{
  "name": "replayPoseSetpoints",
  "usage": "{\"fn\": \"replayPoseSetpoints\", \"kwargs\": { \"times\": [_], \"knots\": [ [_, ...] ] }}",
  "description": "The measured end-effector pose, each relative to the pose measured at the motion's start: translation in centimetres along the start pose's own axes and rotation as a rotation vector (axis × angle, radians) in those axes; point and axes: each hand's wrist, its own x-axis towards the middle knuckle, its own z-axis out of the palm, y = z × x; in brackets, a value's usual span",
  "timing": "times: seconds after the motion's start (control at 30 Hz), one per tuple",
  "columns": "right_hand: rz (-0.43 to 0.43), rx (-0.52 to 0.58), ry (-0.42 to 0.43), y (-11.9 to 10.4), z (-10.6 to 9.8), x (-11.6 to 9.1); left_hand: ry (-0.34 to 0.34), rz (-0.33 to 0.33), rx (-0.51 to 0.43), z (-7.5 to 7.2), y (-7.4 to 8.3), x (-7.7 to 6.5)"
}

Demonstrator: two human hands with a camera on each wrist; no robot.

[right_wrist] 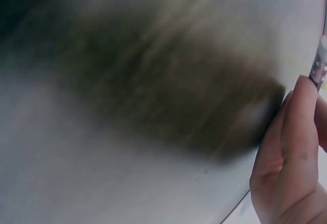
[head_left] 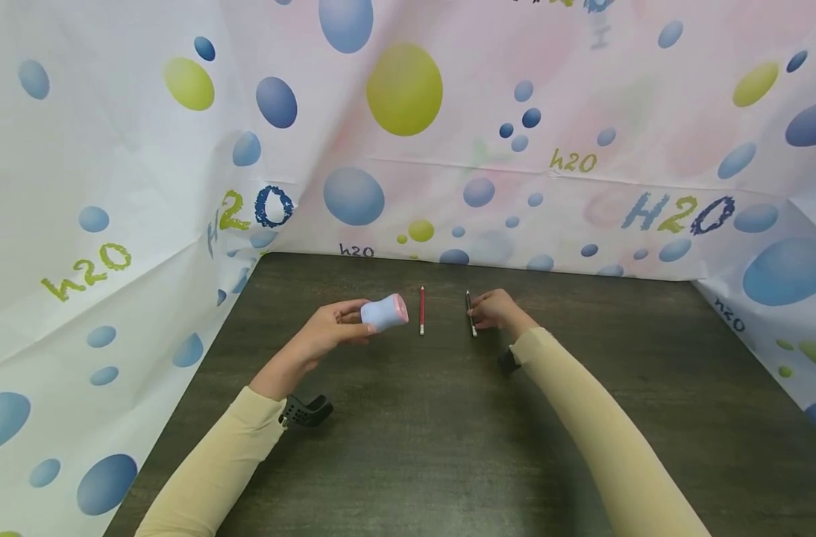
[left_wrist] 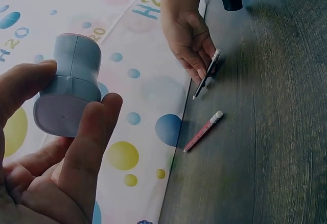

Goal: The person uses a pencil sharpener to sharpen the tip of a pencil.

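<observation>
Dark wood-grain desk [head_left: 408, 447], white bubble-print sheeting [head_left: 556, 89] behind and at sides; both hands occupied.
Left to right: left hand [head_left: 324, 332] grips pale blue pink-ended object [head_left: 381, 313], held above desk; red pencil [head_left: 422, 309] lies untouched between hands, long axis pointing away from person, nearer that object; black pencil [head_left: 473, 325], roughly parallel, just left of right hand [head_left: 497, 309], which pinches it, eraser end toward person.
</observation>
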Motion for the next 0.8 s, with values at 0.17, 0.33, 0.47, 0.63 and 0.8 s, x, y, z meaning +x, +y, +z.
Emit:
{"fn": "replayPoseSetpoints", "kwargs": {
  "times": [0.17,0.33,0.47,0.63,0.8],
  "knots": [
    [-0.011,-0.031,0.020,0.13,0.26,0.01,-0.002,0.004,-0.014,0.02,-0.18,0.25],
    [-0.021,-0.057,0.033,0.02,0.53,0.05,-0.001,0.003,-0.035,0.08,-0.17,0.46],
    [-0.026,-0.061,0.032,-0.13,0.68,-0.06,-0.002,0.002,-0.039,0.19,-0.23,0.58],
    [-0.031,-0.063,0.027,-0.31,0.70,-0.14,-0.008,0.003,-0.060,0.21,-0.25,0.63],
    [-0.022,-0.066,0.027,-0.50,0.57,0.09,-0.010,0.002,-0.068,0.18,-0.09,0.51]
  ]
}}
